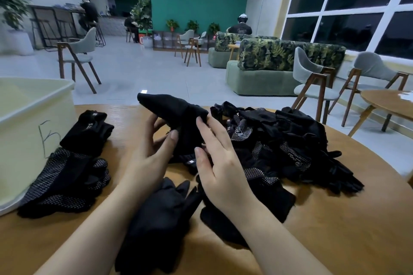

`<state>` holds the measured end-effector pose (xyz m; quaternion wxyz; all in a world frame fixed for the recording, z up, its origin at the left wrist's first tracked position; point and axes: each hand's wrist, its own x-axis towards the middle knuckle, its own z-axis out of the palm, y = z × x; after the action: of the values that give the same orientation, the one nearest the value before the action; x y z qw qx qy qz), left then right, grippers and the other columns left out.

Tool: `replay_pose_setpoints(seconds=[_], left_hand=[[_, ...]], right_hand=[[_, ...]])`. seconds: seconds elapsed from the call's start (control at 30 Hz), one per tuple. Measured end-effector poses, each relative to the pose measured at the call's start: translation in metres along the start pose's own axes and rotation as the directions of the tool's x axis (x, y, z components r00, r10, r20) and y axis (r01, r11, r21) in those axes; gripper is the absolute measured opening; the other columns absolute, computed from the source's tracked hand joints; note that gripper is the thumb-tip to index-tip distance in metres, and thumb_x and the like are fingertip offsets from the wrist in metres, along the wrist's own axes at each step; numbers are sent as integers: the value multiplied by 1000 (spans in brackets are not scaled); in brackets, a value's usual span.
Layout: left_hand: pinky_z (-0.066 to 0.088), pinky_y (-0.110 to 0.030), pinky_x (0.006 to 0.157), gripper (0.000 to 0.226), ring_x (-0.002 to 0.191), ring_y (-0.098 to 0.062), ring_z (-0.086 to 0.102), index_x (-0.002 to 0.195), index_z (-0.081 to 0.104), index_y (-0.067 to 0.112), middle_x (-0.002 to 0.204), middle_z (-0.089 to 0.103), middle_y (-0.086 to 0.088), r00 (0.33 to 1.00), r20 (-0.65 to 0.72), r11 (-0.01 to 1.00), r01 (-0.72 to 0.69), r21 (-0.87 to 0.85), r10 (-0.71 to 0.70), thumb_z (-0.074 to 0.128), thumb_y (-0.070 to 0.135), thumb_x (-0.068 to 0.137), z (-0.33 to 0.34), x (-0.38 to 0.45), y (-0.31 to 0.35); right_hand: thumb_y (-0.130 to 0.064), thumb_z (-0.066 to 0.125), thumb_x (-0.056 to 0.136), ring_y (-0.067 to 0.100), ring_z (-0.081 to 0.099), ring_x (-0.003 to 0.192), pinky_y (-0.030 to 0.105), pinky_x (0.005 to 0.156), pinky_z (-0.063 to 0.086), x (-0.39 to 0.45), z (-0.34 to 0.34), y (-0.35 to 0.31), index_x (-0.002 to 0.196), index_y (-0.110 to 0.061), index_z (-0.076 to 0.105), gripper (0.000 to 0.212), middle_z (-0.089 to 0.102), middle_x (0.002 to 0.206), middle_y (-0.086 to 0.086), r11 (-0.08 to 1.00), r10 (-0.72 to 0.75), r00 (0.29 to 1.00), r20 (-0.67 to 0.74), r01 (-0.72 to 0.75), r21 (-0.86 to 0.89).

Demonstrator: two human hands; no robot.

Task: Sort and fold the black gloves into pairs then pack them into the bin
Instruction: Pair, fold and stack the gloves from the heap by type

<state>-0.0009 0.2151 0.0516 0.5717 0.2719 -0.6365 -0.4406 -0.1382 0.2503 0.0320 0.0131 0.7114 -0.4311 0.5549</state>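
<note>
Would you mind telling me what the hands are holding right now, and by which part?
Both hands, left hand and right hand, hold one black glove by its lower half.

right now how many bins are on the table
1: the cream bin stands at the table's left edge, beside the folded gloves. Its left part is out of frame.
</note>
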Motion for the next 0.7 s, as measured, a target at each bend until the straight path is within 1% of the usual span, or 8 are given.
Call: replay_pose_setpoints(seconds=[0.1,0.17,0.27,0.37,0.43,0.53,0.6,0.7], left_hand=[[55,-33,86,48,113,-5,59,131,38,42,130,51,14,999,-45,999,-30,-17,30,57,22,92,-6,-9,2],[51,-39,94,55,117,-10,57,134,39,42,132,52,13,997,-51,999,-49,16,49,60,22,87,-11,-16,3],[50,-24,92,57,112,-2,58,131,42,43,122,57,21,997,-53,998,-48,45,51,59,16,84,-15,-25,4],[48,-18,88,60,114,-2,57,135,42,36,119,59,21,999,-34,994,-23,110,27,62,6,87,-22,-32,0],[50,-25,92,59,115,-7,58,134,44,35,122,61,12,1000,-10,994,14,112,-13,61,14,82,-29,-36,-1],[51,-26,90,55,110,-6,61,129,45,41,119,63,13,996,-2,995,86,49,-86,62,18,81,-35,-41,1],[51,-30,93,55,111,-5,60,132,41,38,121,62,7,992,-35,991,126,49,-125,64,15,87,-37,-43,1],[51,-26,92,52,108,-1,60,130,40,37,120,59,11,983,-67,976,177,126,-170,56,9,90,-44,-44,-3]], right_hand=[[-18,45,96,11,45,128,20,100,43,-9,8,-8,143,-11,38,48,21,143,-31,992,78,997,-13,-77,97],[-15,50,95,0,52,111,8,91,41,-15,13,-14,139,-18,38,46,23,140,-28,973,153,988,-1,-150,176],[-19,52,91,-9,53,103,5,87,39,-21,17,-23,130,-35,40,44,29,136,-24,931,256,966,31,-255,262],[-25,55,90,7,61,100,14,85,46,-26,21,-24,123,-39,47,37,43,132,-17,886,313,950,5,-294,359],[-31,57,87,17,63,100,23,86,49,-28,22,-22,121,-39,51,35,47,130,-17,887,327,944,-35,-294,358],[-33,58,83,22,62,102,37,86,54,-30,23,-21,121,-43,53,40,46,129,-22,895,326,943,-67,-284,344],[-26,60,85,20,59,112,39,92,52,-29,23,-20,124,-45,51,45,44,132,-25,914,313,944,-102,-270,302],[-11,56,87,8,41,132,36,106,40,-25,19,-13,132,-31,46,51,38,138,-22,959,258,949,-181,-229,165]])
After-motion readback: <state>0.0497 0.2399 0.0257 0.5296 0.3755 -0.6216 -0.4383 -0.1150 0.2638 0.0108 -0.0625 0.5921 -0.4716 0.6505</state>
